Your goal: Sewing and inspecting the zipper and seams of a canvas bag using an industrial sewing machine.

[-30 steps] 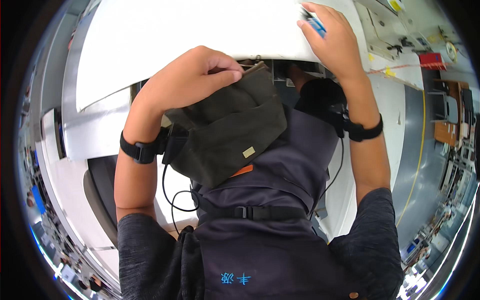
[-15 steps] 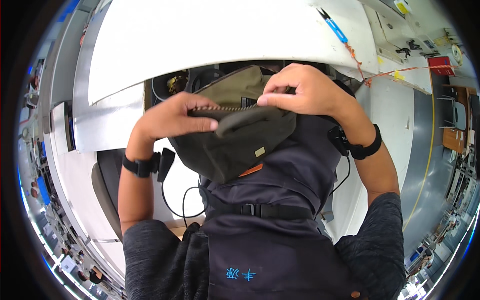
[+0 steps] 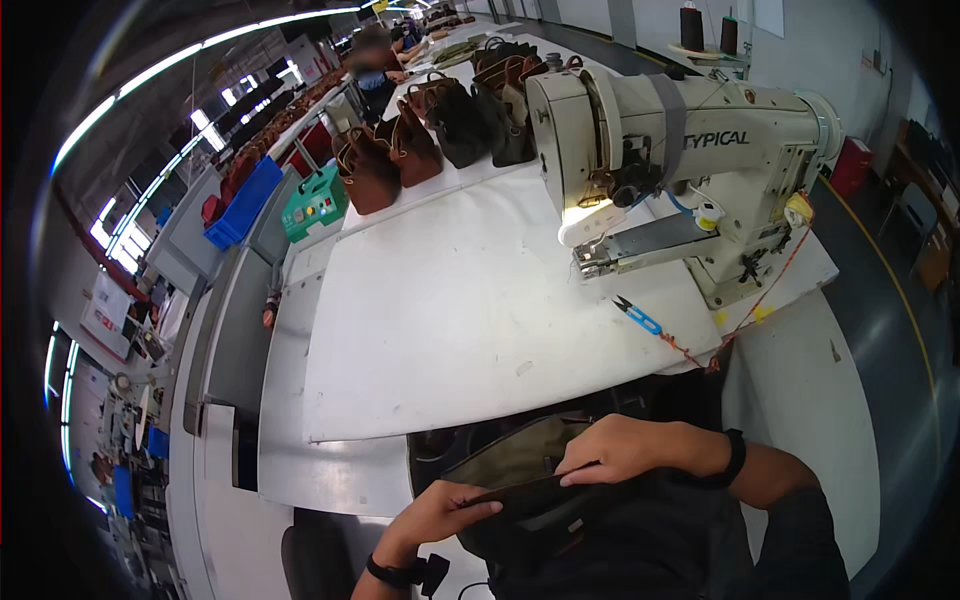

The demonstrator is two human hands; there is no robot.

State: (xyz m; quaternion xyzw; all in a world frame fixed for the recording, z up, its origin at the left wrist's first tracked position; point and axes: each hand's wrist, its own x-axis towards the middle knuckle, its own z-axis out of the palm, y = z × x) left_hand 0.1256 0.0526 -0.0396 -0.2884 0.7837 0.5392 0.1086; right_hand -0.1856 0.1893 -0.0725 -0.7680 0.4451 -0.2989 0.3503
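We see a dark green bag (image 3: pixel 535 522) just off the near edge of the white bench (image 3: pixel 450 310), over the person's lap, its mouth open enough to show us a paler lining. The left hand (image 3: pixel 440 515) has thumb and fingers closed on the bag's rim at its left part. The right hand (image 3: pixel 618 450) pinches the same rim farther right, fingers curled under and thumb on top (we cannot tell how tightly).

Toward the right of the bench, near its near edge, lie blue-handled thread snips (image 3: pixel 640 317), dark tips pointing to the far left. An orange cord (image 3: pixel 683 349) trails from their handle. A cream sewing machine (image 3: pixel 745 140) fills the bench's right side, its lamp lit. Beyond the far edge we find brown bags (image 3: pixel 365 178) standing beside a black bag (image 3: pixel 455 125), and a green box (image 3: pixel 315 205) sits by the far left corner.
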